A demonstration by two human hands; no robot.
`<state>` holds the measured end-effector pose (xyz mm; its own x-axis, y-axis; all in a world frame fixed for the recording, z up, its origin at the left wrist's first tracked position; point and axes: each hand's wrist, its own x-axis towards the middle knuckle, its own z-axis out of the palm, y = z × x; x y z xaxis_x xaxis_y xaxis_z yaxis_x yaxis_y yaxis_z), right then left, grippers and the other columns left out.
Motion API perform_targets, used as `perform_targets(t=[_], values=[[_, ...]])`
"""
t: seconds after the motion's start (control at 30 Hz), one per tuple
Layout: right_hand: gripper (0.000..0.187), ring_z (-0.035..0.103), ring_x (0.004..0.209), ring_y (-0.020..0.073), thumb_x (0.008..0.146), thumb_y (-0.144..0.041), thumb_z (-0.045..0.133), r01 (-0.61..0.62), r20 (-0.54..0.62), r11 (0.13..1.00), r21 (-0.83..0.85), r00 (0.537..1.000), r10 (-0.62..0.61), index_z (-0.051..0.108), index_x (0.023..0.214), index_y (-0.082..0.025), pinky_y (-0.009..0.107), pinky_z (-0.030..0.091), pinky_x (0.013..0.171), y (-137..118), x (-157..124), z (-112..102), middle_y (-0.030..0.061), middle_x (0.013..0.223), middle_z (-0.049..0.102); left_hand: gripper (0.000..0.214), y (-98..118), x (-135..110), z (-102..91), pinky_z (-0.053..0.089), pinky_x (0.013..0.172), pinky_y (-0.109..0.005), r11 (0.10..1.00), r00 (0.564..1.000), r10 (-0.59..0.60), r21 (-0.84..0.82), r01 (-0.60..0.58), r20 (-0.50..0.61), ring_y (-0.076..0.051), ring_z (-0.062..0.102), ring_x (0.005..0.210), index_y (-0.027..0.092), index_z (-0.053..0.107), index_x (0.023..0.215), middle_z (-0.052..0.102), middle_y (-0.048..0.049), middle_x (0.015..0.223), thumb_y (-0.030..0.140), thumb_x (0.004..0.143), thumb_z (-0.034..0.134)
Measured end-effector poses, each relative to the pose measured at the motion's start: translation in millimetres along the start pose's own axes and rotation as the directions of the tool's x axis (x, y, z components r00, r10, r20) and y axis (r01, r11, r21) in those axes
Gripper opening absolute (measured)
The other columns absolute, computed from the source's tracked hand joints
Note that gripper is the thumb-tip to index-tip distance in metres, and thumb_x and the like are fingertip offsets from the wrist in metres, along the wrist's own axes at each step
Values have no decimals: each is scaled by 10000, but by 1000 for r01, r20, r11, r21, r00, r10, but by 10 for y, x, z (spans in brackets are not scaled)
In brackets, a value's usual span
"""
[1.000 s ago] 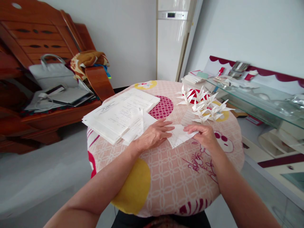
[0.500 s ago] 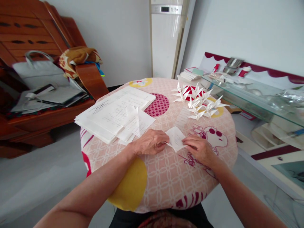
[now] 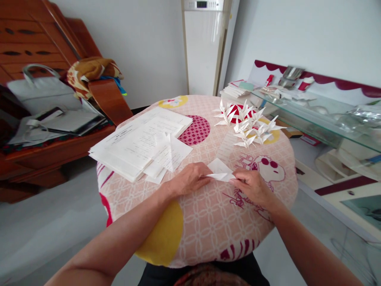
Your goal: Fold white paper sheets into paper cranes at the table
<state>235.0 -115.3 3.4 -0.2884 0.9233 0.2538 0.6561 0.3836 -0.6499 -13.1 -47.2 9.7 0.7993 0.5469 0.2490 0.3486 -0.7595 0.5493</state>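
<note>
A small folded square of white paper [image 3: 220, 167] lies in front of me on the cloth-covered round table, its near edge lifted and bent over. My left hand [image 3: 195, 177] pinches its left corner, and my right hand [image 3: 249, 183] pinches the right corner. Both hands are closed on the same sheet, the thumbs partly hidden. Beyond it, toward the right, stand several white paper cranes [image 3: 244, 123] in a cluster. To the left, loose paper squares [image 3: 175, 153] rest against a stack of printed sheets [image 3: 135, 139].
The round table wears a pink patterned cloth [image 3: 205, 222]. Along the right runs a glass shelf [image 3: 321, 123] with clutter on it. A wooden bench [image 3: 104, 99] at left carries a grey bag [image 3: 38, 95] and a laptop [image 3: 74, 125]. A tall white air conditioner [image 3: 204, 51] stands behind.
The paper's near edge has come up and folded over toward the far side between my hands. Both hands keep hold of the corners. The view has shifted slightly.
</note>
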Motion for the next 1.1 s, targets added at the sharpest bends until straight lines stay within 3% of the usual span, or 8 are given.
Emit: perform_targets(t=[0.07, 0.13, 0.2, 0.3, 0.47, 0.73, 0.97, 1.1], values=[[243, 528, 543, 135, 882, -267, 592, -99, -26, 991, 92, 995, 101, 649, 663, -179, 258, 396, 521, 36, 30, 21, -13, 591, 588, 262, 7, 12, 12, 412, 624, -250, 986, 988, -152, -74, 149, -33, -134, 563, 649, 161, 706, 803, 647, -13, 710, 312, 934, 538], [140, 546, 548, 138, 840, -252, 611, -157, -65, 966, 206, 983, 173, 713, 883, -167, 247, 401, 512, 76, 64, 68, -20, 622, 616, 219, 2, 34, 40, 359, 571, -237, 954, 958, -277, -140, 265, -72, -111, 504, 580, 161, 714, 854, 599, 18, 651, 295, 906, 550], [310, 556, 538, 140, 807, -244, 622, -181, -107, 952, 247, 971, 212, 706, 1090, -148, 243, 411, 503, 99, 94, 118, -27, 621, 628, 205, -11, 60, 80, 352, 568, -231, 924, 923, -365, -167, 344, -119, -106, 498, 568, 169, 715, 988, 583, 35, 637, 247, 858, 577], [375, 579, 534, 151, 794, -217, 619, -177, -168, 975, 138, 966, 199, 716, 1152, -161, 261, 445, 527, 99, 122, 165, -17, 617, 657, 307, -29, 88, 142, 379, 592, -236, 901, 885, -430, -144, 409, -178, -116, 535, 585, 179, 683, 1101, 596, 42, 646, 186, 804, 607], [237, 708, 738, 238, 805, -163, 613, -127, -191, 987, -100, 976, 107, 801, 937, -224, 353, 530, 694, 88, 153, 166, 70, 859, 784, 314, -47, 100, 199, 393, 612, -247, 896, 871, -441, -64, 438, -217, -124, 558, 596, 197, 656, 1091, 620, 47, 670, 148, 783, 622], [209, 723, 757, 247, 828, -155, 614, -89, -129, 981, -174, 989, 67, 811, 844, -226, 350, 528, 683, 125, 223, 136, 63, 858, 792, 228, -85, 126, 191, 401, 606, -241, 872, 847, -490, -111, 478, -207, -116, 552, 597, 175, 666, 996, 605, 45, 669, 144, 770, 659], [225, 727, 766, 242, 849, -162, 597, -88, -137, 977, -195, 989, 62, 812, 873, -224, 340, 522, 690, 164, 226, 156, 62, 882, 795, 410, -72, 102, 198, 479, 791, -287, 933, 941, -317, 137, 331, -118, -169, 635, 845, 264, 660, 1285, 659, -43, 998, 153, 913, 527], [218, 718, 765, 228, 861, -180, 597, -111, -120, 974, -199, 989, 89, 812, 865, -216, 319, 508, 696, 152, 234, 148, 60, 876, 793, 424, -26, 124, 178, 487, 775, -285, 893, 939, -342, 306, 331, -18, -176, 646, 870, 330, 608, 1354, 628, -51, 1079, 210, 995, 418]])
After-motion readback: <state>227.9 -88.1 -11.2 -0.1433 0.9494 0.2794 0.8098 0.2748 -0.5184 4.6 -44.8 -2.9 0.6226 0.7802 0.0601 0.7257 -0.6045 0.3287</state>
